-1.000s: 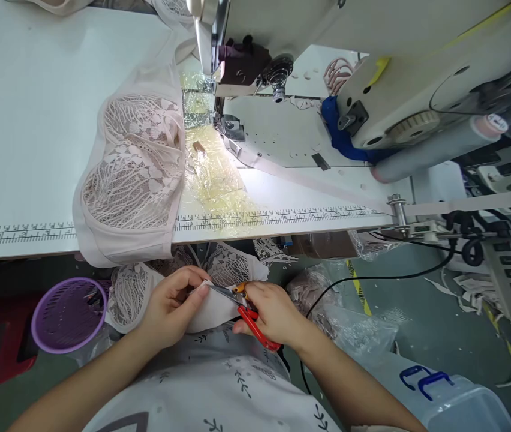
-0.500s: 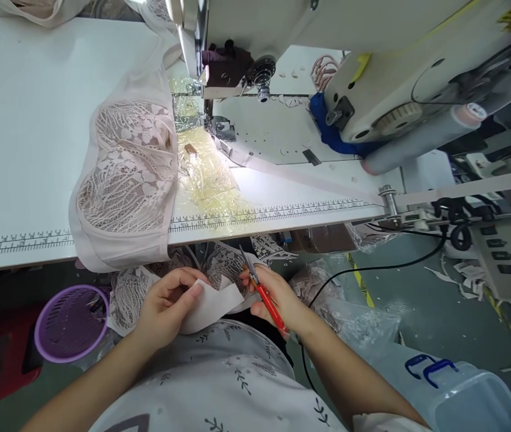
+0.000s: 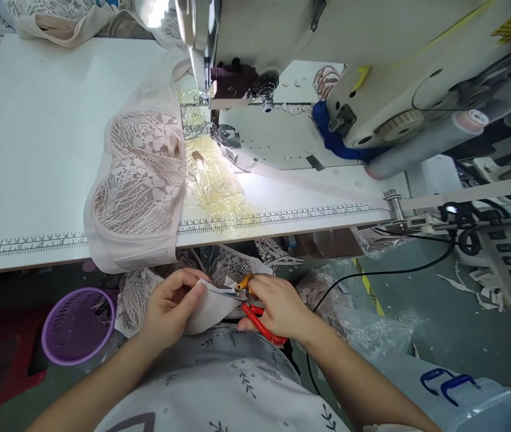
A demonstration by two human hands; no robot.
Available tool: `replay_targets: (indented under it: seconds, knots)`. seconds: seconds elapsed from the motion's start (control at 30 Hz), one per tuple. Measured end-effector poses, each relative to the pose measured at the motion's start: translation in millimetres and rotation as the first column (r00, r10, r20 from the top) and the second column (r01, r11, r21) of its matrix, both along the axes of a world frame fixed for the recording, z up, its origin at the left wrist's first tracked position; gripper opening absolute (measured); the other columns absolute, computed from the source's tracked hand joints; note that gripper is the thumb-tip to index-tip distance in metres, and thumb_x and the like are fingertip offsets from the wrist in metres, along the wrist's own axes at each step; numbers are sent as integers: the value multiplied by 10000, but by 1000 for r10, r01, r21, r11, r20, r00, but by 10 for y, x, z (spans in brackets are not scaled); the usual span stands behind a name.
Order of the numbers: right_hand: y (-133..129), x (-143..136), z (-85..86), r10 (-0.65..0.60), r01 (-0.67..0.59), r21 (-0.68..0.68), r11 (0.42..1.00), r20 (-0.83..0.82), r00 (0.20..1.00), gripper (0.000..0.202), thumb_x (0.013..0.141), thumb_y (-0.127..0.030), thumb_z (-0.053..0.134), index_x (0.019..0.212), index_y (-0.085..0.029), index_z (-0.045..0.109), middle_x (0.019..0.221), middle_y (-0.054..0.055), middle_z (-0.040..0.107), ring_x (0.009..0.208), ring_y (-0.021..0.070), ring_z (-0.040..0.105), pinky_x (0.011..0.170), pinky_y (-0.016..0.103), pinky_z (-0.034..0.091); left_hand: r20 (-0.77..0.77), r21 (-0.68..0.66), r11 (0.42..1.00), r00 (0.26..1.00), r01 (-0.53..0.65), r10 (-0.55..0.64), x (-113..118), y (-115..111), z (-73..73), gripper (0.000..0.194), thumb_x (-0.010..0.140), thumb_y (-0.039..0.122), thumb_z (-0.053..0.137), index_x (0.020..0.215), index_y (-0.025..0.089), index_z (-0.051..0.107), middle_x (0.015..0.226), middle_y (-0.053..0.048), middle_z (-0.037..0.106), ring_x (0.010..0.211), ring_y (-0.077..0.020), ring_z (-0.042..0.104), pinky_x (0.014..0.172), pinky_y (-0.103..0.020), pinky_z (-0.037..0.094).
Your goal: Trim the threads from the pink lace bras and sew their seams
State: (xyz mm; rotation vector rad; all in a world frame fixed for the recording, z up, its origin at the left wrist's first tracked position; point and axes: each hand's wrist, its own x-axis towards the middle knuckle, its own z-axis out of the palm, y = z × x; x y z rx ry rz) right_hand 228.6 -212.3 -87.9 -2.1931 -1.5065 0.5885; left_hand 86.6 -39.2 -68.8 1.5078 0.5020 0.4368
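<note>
Over my lap, my left hand pinches a white piece of fabric between thumb and fingers. My right hand grips small scissors with red and orange handles. Their blades point left and lie across the upper edge of the fabric, close to my left fingertips. Behind both hands, pale lace bra parts hang below the table edge. Up on the table lies a beige lace bra, with one side over the front edge.
A sewing machine stands on the white table, which has a printed ruler along its front. A pale strip runs from the machine to a guide at right. Below are a purple basket, a black cable and a clear bin.
The scissors have swung from pointing up to pointing left, and their blades have come onto the fabric's edge. My left hand keeps its pinch. The whole view has shifted slightly.
</note>
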Motion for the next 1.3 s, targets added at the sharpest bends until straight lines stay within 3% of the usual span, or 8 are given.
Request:
replay_targets:
  seconds: [0.6,0.83,1.0,1.1,1.2,1.3]
  knots:
    - [43,-40,-5,-41,42,28,999,-35,999,602,713,-803,436,626,-208,451,607,24,518,526,155,456,505,277,310,-26,-30,999,999,-45,44,-4,25,-22,196,815,320,632,685,174,613,838,-67,666,768,-165,600,663,-253,477]
    - [28,-5,11,-78,93,88,992,-157,985,555,778,-713,466,575,-223,303,552,-29,387,496,118,355,481,251,270,12,-47,999,1000,-21,21,-28,22,-33,152,830,272,620,705,186,619,843,-52,666,784,-161,601,683,-254,465]
    - [86,49,42,-180,261,203,944,-346,921,532,674,-700,603,633,-211,397,632,-3,469,572,139,423,510,253,345,42,0,999,999,32,-32,-31,21,32,165,844,269,600,708,176,611,822,-65,675,757,-168,614,651,-263,475]
    - [128,-4,56,-207,312,128,941,-511,834,475,657,-622,675,702,-198,464,659,-1,522,601,141,457,542,259,387,34,58,997,998,59,-61,-57,33,47,160,848,277,594,730,175,630,856,-88,691,775,-181,624,660,-277,489]
    - [129,-96,71,-224,311,39,950,-610,760,385,702,-508,671,692,-199,441,612,-38,466,543,108,405,503,234,357,53,56,996,996,74,-77,-99,42,26,126,851,263,592,762,195,652,883,-78,694,815,-182,627,710,-291,495]
    - [85,-156,107,-200,323,67,944,-664,721,313,728,-396,652,680,-199,414,609,-53,418,537,88,357,491,215,324,55,-2,998,997,62,-61,-124,32,-8,130,843,286,605,761,200,657,876,-76,693,828,-189,625,739,-310,502]
